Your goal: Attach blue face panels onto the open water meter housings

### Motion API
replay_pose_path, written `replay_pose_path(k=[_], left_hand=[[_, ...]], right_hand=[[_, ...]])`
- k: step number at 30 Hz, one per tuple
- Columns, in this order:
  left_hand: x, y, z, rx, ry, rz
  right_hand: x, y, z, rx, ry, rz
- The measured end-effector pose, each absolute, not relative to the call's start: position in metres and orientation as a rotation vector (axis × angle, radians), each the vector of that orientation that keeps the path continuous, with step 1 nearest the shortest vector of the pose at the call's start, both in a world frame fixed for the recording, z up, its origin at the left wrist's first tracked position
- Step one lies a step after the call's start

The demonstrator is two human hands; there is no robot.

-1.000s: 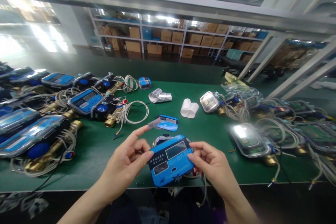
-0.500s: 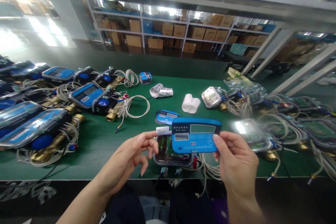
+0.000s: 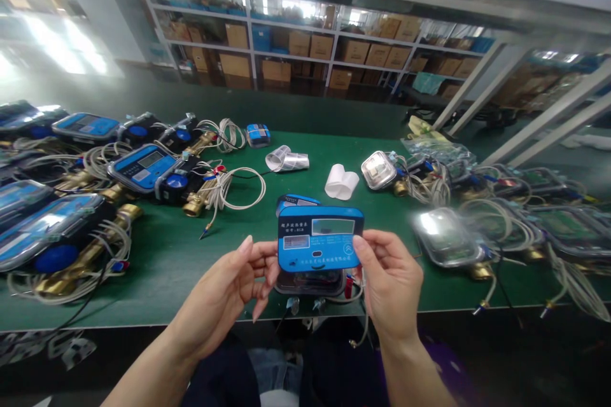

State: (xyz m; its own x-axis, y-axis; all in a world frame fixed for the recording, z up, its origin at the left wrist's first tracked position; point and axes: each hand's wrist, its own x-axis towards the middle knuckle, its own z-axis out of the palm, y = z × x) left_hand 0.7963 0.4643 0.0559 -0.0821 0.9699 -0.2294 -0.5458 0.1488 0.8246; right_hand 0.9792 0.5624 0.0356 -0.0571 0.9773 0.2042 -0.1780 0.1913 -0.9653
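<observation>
A blue panel point(image 3: 319, 238), its fine print point(image 3: 329, 241) too small to read, hides most of the meter point(image 3: 310, 283) behind; the left edge crops other meters point(image 3: 23, 198).

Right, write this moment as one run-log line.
right hand: gripping blue faceplate; left hand: beside faceplate's left edge, thumb raised; meter case: partly hidden by faceplate; surface: green table

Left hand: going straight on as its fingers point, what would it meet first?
Probably the left edge of the blue faceplate held by the right hand. The left hand has fingertips beside that edge; depth leaves contact unclear.
</observation>
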Motion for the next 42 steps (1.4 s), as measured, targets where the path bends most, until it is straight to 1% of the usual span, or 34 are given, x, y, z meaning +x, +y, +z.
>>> replay_pose_path(k=[42], left_hand=[[0.7989, 0.4645, 0.0537, 0.643, 1.01, 1.402]], right_hand=[[0.9758, 0.5624, 0.0304, -0.898, -1.214, 1.231]])
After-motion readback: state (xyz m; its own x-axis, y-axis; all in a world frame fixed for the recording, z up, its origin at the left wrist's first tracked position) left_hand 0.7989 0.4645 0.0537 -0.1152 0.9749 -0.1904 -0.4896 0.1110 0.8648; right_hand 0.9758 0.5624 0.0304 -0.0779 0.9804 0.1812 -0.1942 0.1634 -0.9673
